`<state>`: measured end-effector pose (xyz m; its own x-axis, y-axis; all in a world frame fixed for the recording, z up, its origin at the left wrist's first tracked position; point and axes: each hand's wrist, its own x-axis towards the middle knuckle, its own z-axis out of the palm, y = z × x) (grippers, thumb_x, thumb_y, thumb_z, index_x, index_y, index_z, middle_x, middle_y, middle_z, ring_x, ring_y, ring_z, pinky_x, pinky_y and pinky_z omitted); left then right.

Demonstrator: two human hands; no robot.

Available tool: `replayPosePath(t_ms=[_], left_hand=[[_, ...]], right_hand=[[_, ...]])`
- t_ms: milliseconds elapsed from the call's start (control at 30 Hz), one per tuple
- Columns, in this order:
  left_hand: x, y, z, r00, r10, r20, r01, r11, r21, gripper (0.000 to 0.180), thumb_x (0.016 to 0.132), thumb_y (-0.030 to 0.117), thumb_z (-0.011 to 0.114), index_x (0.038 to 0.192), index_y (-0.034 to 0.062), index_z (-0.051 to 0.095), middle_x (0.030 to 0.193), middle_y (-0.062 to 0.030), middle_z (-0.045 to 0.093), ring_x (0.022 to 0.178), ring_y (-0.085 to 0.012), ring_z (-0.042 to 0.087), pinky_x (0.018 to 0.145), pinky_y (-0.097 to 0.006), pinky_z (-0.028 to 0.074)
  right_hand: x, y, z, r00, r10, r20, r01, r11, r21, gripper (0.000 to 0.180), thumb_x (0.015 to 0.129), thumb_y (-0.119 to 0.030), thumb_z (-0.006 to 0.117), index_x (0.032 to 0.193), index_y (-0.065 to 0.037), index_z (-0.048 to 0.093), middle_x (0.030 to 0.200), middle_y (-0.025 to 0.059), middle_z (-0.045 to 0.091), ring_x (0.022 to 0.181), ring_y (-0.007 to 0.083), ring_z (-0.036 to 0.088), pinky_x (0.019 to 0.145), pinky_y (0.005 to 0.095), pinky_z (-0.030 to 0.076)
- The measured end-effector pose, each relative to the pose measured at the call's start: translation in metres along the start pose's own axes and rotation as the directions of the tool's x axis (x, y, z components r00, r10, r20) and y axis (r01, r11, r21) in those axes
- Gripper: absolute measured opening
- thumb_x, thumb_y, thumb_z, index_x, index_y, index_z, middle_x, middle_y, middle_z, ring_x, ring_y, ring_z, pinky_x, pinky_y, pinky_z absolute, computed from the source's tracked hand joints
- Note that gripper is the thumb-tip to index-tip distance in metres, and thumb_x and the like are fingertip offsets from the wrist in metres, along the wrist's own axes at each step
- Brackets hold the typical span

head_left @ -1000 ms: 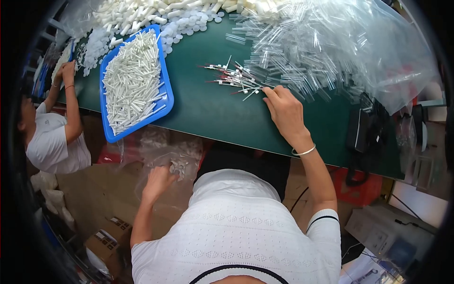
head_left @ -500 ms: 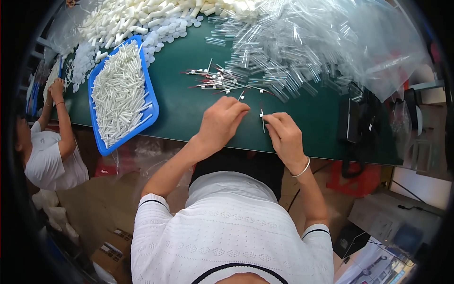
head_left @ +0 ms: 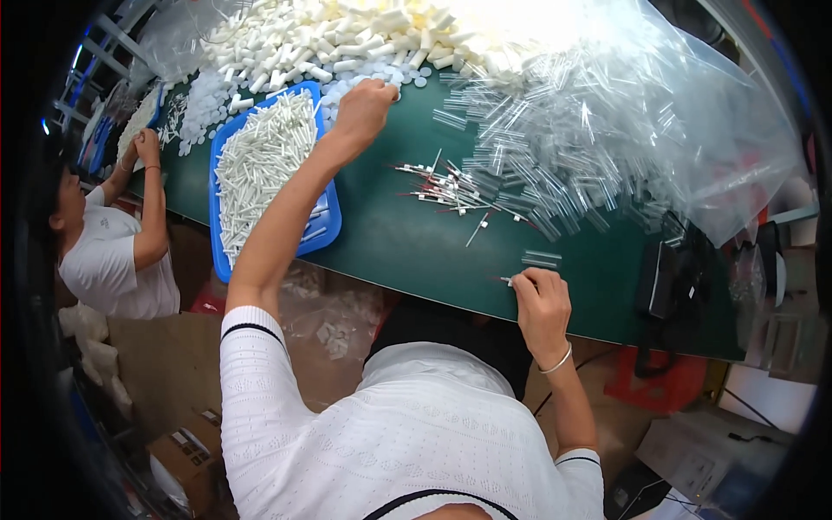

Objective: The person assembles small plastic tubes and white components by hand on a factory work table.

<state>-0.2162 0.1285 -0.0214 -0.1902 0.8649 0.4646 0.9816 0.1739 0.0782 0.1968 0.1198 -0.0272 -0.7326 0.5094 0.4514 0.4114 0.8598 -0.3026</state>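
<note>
My left hand (head_left: 366, 111) reaches over the far side of the blue tray to a spread of small translucent discs (head_left: 204, 108). Its fingers are bent together at the discs' edge; what is between the fingertips is hidden. Close to the table's front edge, my right hand (head_left: 543, 314) pinches a thin rod with a white collar (head_left: 508, 280). Just beyond it lies a short clear tube (head_left: 542, 258). Similar thin rods with white collars and red ends (head_left: 446, 186) form a small heap mid-table, one lying apart toward me.
White short sticks (head_left: 264, 160) fill a blue tray (head_left: 334, 212) at left. Cream foam-like cylinders (head_left: 334, 35) are heaped at the back. Clear tubes (head_left: 529, 130) spread beside a large plastic bag (head_left: 719, 130). A black box (head_left: 659, 277) stands at right. Another person (head_left: 121, 243) works at far left.
My left hand has gone from beside the right hand to the discs at back left. My right hand still pinches a thin rod, now lying more sideways. The view has shifted.
</note>
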Motion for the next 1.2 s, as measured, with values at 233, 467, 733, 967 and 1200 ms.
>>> replayPosePath(t_ms=[233,467,733,967,1200], left_hand=[[0.019,-0.015,0.035,0.993,0.113,-0.018,-0.109,0.983,0.146,0.012,0.079,0.003,0.055,0.087,0.0027,0.063,0.087,-0.0142,0.063,0.09,-0.0305,0.061,0.076,-0.04,0.053],[0.023,-0.018,0.042,0.994,0.109,-0.017,-0.106,0.986,0.131,0.011,0.082,0.007,0.064,0.092,0.0027,0.061,0.093,-0.0121,0.058,0.094,-0.0306,0.057,0.078,-0.041,0.05],[0.0,0.002,0.01,0.993,0.0,-0.115,-0.014,0.993,-0.119,0.012,0.083,0.011,0.066,0.093,0.0044,0.066,0.092,-0.0108,0.067,0.09,-0.0258,0.063,0.076,-0.035,0.052],[-0.109,0.157,-0.079,0.815,-0.061,0.577,0.573,-0.066,-0.817,0.028,0.088,0.003,0.064,0.115,0.0012,0.059,0.102,-0.006,0.068,0.085,-0.0105,0.064,0.071,-0.023,0.05],[-0.157,0.202,-0.058,0.613,0.12,0.781,0.645,-0.647,-0.407,0.033,0.092,0.007,0.062,0.124,-0.0005,0.058,0.112,-0.0125,0.066,0.092,-0.0146,0.066,0.079,-0.024,0.054]], right_hand=[[-0.022,-0.004,-0.011,0.996,-0.072,0.056,0.075,0.995,-0.064,0.03,0.076,-0.015,0.073,0.103,-0.005,0.067,0.107,0.0104,0.061,0.101,0.0261,0.058,0.084,0.0395,0.045],[-0.031,-0.001,-0.001,0.999,-0.049,-0.007,0.048,0.998,-0.027,0.049,0.072,-0.021,0.077,0.116,-0.006,0.062,0.115,0.0114,0.059,0.107,0.0256,0.055,0.092,0.0415,0.042],[-0.04,0.005,0.003,0.98,-0.195,-0.028,0.194,0.98,-0.031,0.045,0.072,-0.019,0.078,0.113,-0.01,0.064,0.112,0.008,0.06,0.105,0.0223,0.056,0.093,0.0428,0.041],[-0.049,0.014,0.005,0.963,-0.246,-0.106,0.261,0.954,0.15,0.029,0.077,-0.008,0.072,0.105,-0.004,0.064,0.098,0.0067,0.063,0.087,0.0213,0.059,0.08,0.0372,0.048],[-0.029,-0.011,-0.011,0.957,0.281,0.076,-0.273,0.773,0.572,0.012,0.089,-0.003,0.063,0.098,0.0,0.056,0.073,0.0081,0.064,0.058,0.0195,0.062,0.054,0.0288,0.05]])
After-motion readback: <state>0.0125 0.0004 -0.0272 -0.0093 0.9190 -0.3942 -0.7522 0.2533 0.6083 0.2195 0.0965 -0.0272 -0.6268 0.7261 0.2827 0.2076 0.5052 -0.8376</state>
